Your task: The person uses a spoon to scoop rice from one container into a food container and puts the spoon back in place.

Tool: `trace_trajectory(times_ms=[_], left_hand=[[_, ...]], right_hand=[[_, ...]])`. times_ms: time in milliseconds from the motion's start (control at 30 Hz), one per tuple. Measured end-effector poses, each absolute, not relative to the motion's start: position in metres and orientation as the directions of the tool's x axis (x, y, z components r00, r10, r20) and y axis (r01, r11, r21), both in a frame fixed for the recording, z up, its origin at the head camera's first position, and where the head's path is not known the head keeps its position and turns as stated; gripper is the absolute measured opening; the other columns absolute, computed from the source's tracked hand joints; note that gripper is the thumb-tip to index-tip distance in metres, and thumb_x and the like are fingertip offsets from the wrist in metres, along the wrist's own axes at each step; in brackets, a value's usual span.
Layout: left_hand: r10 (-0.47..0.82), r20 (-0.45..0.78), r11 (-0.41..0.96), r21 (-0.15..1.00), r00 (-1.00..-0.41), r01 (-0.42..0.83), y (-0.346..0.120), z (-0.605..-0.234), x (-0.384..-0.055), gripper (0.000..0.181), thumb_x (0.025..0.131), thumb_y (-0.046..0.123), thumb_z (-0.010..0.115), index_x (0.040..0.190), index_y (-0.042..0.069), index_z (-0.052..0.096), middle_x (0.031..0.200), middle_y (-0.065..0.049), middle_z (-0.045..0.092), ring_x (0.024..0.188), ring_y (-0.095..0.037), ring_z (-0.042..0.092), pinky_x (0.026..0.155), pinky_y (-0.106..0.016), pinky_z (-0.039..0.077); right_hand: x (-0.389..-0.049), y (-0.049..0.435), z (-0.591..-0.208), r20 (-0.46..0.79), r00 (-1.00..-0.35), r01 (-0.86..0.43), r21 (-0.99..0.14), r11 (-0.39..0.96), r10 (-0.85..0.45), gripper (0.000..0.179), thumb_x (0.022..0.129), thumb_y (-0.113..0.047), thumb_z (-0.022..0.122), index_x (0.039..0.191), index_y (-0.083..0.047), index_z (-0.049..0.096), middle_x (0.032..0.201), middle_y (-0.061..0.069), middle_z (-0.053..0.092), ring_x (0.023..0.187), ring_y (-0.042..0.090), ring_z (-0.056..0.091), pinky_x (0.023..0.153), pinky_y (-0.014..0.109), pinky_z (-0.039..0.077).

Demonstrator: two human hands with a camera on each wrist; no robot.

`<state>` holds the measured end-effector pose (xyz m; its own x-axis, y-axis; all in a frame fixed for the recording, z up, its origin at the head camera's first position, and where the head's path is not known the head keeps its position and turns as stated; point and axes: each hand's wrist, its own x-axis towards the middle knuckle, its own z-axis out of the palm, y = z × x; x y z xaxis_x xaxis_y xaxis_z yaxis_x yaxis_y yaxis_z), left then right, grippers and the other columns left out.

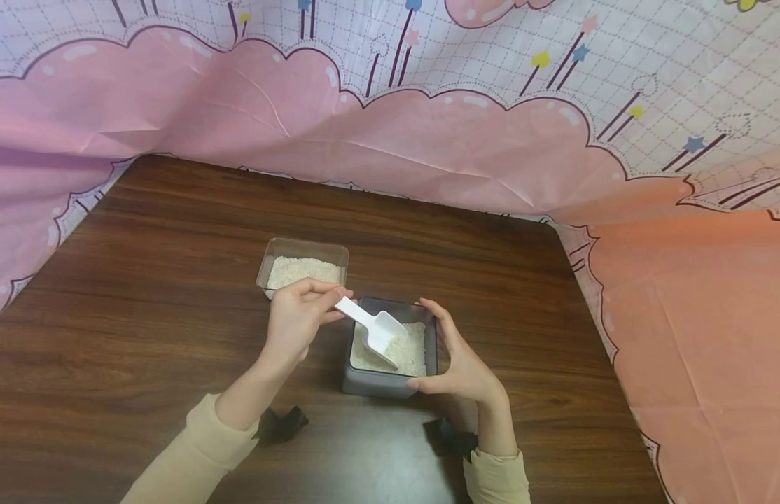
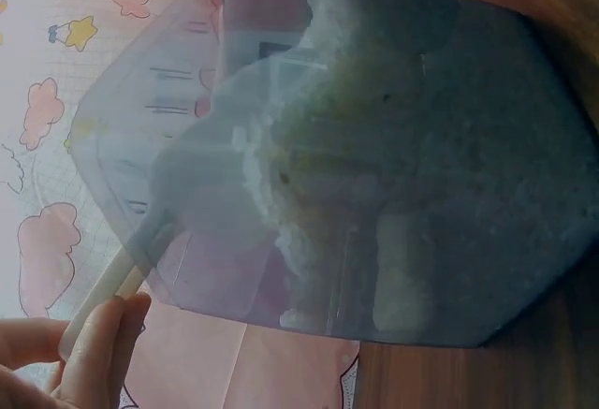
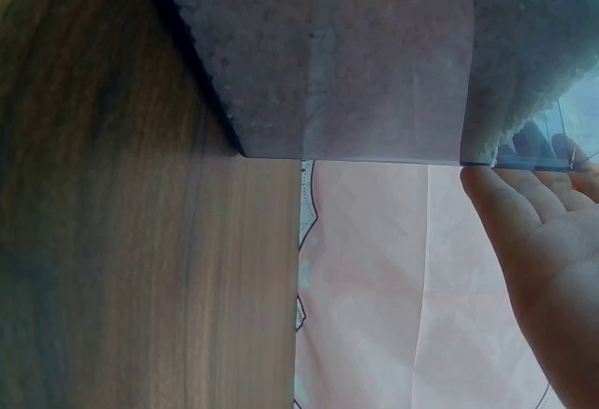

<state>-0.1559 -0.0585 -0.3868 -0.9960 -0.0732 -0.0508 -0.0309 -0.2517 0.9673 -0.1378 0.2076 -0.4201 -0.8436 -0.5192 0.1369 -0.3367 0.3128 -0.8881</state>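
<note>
Sleeves (image 1: 197, 448): pair, cream cloth, cuffs pushed up above the wrists. Just beyond the cuffs, two matt black pieces (image 1: 286, 425), one by each wrist.

Box (image 1: 380, 383): smoky, see-through plastic, squarish, deep, flat-walled with rounded corners; upright on the surface (image 1: 176, 315), right of centre. Contents: pale, rice-like grain (image 1: 415, 350), fine and loose, heaped on a slope against the walls.

Right hand (image 1: 459, 360): forearm coming in from the near right; fingers and thumb spread wide, gripping the right side of the box, thumb at the near rim, fingers at the far corner.

Scoop (image 1: 372, 327): opaque white, smooth, short flat handle, broad shovel-shaped bowl; inside the box, tilted down to the right, lip at the grain, some grain on it.

Left hand (image 1: 295, 318): reaching in from the near left, wrist bent over, fingers and thumb pinching the handle's end above the box's left rim.

Tray (image 1: 304, 245): clear, shallow, rectangular; beyond the left hand, part filled with similar grain.

Surface: dark brown, wood-grained, glossy near me.

Hanging sheet (image 1: 390, 147): creased, pink and white, printed with scalloped clouds and stars, behind everything.
</note>
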Motion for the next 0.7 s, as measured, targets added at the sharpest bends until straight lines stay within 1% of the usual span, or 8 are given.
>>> trace_trajectory(times_ms=[100, 167, 300, 367, 467, 533, 700], left_hand=[[-0.066, -0.069, -0.287, 0.957, -0.995, -0.048, -0.062, -0.388, -0.157, 0.015, 0.090, -0.009, 0.063, 0.100, -0.020, 0.062, 0.093, -0.025, 0.071, 0.080, -0.020, 0.074, 0.073, -0.032, 0.063], [-0.061, -0.072, -0.302, 0.952, -0.996, -0.051, -0.064, -0.389, -0.158, 0.015, 0.090, -0.009, 0.062, 0.101, -0.020, 0.062, 0.092, -0.022, 0.072, 0.080, -0.020, 0.074, 0.074, -0.033, 0.063], [-0.044, -0.090, -0.337, 0.939, -0.995, -0.071, -0.068, -0.390, -0.160, 0.015, 0.091, -0.009, 0.060, 0.101, -0.020, 0.060, 0.091, -0.019, 0.072, 0.079, -0.021, 0.074, 0.076, -0.035, 0.063], [-0.036, -0.106, -0.353, 0.932, -0.994, -0.087, -0.070, -0.390, -0.161, 0.016, 0.091, -0.008, 0.059, 0.102, -0.020, 0.059, 0.091, -0.017, 0.072, 0.079, -0.021, 0.074, 0.077, -0.035, 0.062], [-0.032, -0.120, -0.367, 0.925, -0.992, -0.100, -0.072, -0.389, -0.162, 0.017, 0.092, -0.007, 0.059, 0.103, -0.020, 0.058, 0.091, -0.016, 0.072, 0.080, -0.020, 0.074, 0.078, -0.034, 0.062], [-0.039, -0.124, -0.378, 0.920, -0.992, -0.100, -0.073, -0.389, -0.162, 0.016, 0.092, -0.007, 0.059, 0.103, -0.020, 0.058, 0.090, -0.014, 0.072, 0.080, -0.020, 0.074, 0.078, -0.034, 0.062], [-0.052, -0.130, -0.425, 0.900, -0.990, -0.096, -0.075, -0.388, -0.163, 0.012, 0.093, -0.007, 0.058, 0.100, -0.017, 0.059, 0.087, -0.010, 0.072, 0.080, -0.019, 0.073, 0.079, -0.033, 0.062]], right_hand=[[-0.138, 0.207, -0.420, 0.133, -0.845, -0.331, -0.890, 0.313, -0.518, 0.114, 0.065, -0.015, 0.090, 0.153, -0.010, 0.017, 0.156, 0.016, 0.022, 0.146, 0.028, 0.015, 0.116, 0.067, 0.015], [-0.137, 0.207, -0.420, 0.125, -0.848, -0.325, -0.891, 0.318, -0.516, 0.114, 0.065, -0.016, 0.090, 0.153, -0.013, 0.017, 0.156, 0.013, 0.022, 0.146, 0.028, 0.015, 0.116, 0.068, 0.015], [-0.137, 0.207, -0.420, 0.122, -0.849, -0.320, -0.894, 0.315, -0.514, 0.113, 0.066, -0.017, 0.089, 0.153, -0.013, 0.017, 0.156, 0.009, 0.023, 0.145, 0.030, 0.017, 0.115, 0.069, 0.016], [-0.137, 0.207, -0.420, 0.123, -0.849, -0.319, -0.894, 0.314, -0.513, 0.113, 0.066, -0.017, 0.089, 0.153, -0.012, 0.017, 0.156, 0.007, 0.023, 0.145, 0.030, 0.018, 0.116, 0.068, 0.016], [-0.137, 0.208, -0.421, 0.132, -0.847, -0.329, -0.891, 0.312, -0.515, 0.114, 0.066, -0.017, 0.089, 0.153, -0.010, 0.016, 0.156, 0.009, 0.024, 0.144, 0.030, 0.020, 0.116, 0.067, 0.017], [-0.138, 0.208, -0.422, 0.135, -0.846, -0.333, -0.890, 0.313, -0.516, 0.114, 0.066, -0.016, 0.089, 0.153, -0.012, 0.017, 0.156, 0.008, 0.024, 0.144, 0.030, 0.020, 0.116, 0.066, 0.017], [-0.138, 0.208, -0.423, 0.130, -0.848, -0.329, -0.889, 0.319, -0.514, 0.113, 0.065, -0.016, 0.089, 0.153, -0.023, 0.018, 0.156, 0.006, 0.023, 0.144, 0.027, 0.020, 0.116, 0.065, 0.018]])
